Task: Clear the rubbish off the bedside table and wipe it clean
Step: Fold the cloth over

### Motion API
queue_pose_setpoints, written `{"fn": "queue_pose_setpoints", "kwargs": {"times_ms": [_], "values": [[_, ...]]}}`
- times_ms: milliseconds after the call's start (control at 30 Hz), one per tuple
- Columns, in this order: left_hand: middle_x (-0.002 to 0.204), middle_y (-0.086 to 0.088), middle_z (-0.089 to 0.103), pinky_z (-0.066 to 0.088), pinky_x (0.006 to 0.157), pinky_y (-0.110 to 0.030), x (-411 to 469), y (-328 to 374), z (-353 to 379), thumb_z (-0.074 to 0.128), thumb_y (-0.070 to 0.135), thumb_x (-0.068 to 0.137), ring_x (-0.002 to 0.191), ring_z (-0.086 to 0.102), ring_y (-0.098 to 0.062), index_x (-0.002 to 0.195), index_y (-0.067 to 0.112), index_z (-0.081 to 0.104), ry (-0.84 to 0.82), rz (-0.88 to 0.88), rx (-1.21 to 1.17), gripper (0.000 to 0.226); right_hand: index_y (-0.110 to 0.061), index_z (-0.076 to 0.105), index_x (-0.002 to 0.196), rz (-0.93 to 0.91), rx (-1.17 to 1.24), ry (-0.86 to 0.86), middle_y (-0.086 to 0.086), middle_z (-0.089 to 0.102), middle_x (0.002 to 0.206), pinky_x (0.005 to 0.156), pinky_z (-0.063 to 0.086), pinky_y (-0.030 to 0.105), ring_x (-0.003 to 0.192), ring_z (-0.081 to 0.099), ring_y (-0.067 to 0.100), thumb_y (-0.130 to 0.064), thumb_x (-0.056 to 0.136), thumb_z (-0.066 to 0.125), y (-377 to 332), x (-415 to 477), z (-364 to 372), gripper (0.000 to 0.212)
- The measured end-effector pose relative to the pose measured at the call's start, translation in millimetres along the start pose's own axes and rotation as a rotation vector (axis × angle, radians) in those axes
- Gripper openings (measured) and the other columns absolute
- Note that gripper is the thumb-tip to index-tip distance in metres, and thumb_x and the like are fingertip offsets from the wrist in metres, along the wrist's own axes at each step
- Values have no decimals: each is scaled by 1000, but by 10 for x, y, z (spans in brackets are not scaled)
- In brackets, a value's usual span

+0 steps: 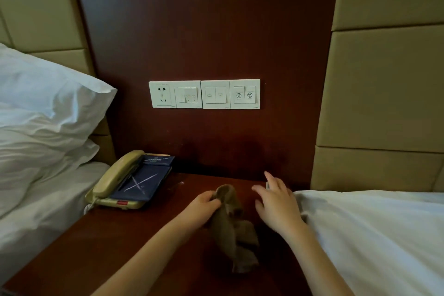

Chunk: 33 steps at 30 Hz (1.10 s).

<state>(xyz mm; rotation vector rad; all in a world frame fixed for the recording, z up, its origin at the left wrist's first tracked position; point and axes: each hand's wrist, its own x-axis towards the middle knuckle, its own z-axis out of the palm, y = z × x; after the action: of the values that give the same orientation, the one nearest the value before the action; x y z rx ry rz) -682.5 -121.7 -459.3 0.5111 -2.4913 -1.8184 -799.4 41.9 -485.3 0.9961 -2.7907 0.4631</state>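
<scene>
Bedside table: left hand fingers grasp brown cloth; right hand fingers spread, released.

Dark wood wall panel, white switch plate mid-panel, beige padded panels either side, white bed left, second bed right, dim light.

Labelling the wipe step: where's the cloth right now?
Head view: the brown cloth is at the middle of the bedside table, its far end gripped by the left hand, right of the telephone and left of the open right hand.
</scene>
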Motion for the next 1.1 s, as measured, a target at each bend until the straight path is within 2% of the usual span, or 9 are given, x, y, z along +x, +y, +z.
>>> {"fn": "queue_pose_setpoints", "kwargs": {"times_ms": [100,200,400,567,667,767,867,933,1100], "values": [[103,-1,62,52,80,-25,-161,-133,-196,47,19,96,93,62,-13,108,20,56,-66,9,380,15,-34,27,148,153,-57,-267,8,-17,160,115,9,58,146,-14,37,-48,99,38,115,-2,170,52],[114,3,58,50,80,-18,-221,-230,-426,49,27,95,100,60,-9,121,24,51,-75,-19,539,26,-31,15,152,188,2,-302,10,-20,159,118,6,54,145,-12,39,-46,100,34,137,21,261,57],[123,-4,53,47,93,-38,122,-347,-1055,52,42,92,112,52,-22,126,19,47,549,6,860,41,-26,15,152,227,4,-276,17,-16,158,117,15,46,144,0,44,-40,101,34,133,66,257,57],[135,-10,44,37,100,-45,162,-527,-1186,47,55,91,127,39,-32,132,14,40,718,-127,1074,59,-29,11,153,208,-34,-264,14,-13,159,115,15,52,145,-5,43,-50,99,33,172,22,247,62],[133,-14,46,39,99,-47,135,-697,-1286,45,54,93,125,41,-34,128,11,44,812,-176,925,55,-26,15,152,123,-182,-44,13,4,160,114,14,56,147,3,36,-57,97,30,12,-33,167,65],[125,-15,51,40,94,-48,73,-803,-1451,45,50,93,118,46,-35,117,10,50,841,-207,873,47,-23,37,144,-116,-1,110,4,38,148,110,31,42,137,33,23,-48,99,35,-467,-51,-23,51],[114,-14,56,47,88,-45,72,-842,-1574,49,35,95,106,52,-33,109,10,54,829,-203,827,29,-24,44,136,-278,127,-92,-1,51,130,94,46,36,117,51,19,-48,98,40,-1077,-75,-94,45],[111,-13,58,49,85,-45,117,-800,-1620,50,30,94,101,55,-30,106,11,54,778,-191,850,23,-20,45,134,-281,-75,-310,5,52,126,87,48,38,111,54,25,-53,95,43,-1382,-63,-16,51],[135,-11,46,45,92,-37,354,-654,-1646,42,25,98,122,46,-26,130,11,42,792,-331,1096,36,-8,43,137,-160,-294,-633,14,52,132,87,44,40,118,52,33,-38,96,48,-1547,74,179,51]]}}
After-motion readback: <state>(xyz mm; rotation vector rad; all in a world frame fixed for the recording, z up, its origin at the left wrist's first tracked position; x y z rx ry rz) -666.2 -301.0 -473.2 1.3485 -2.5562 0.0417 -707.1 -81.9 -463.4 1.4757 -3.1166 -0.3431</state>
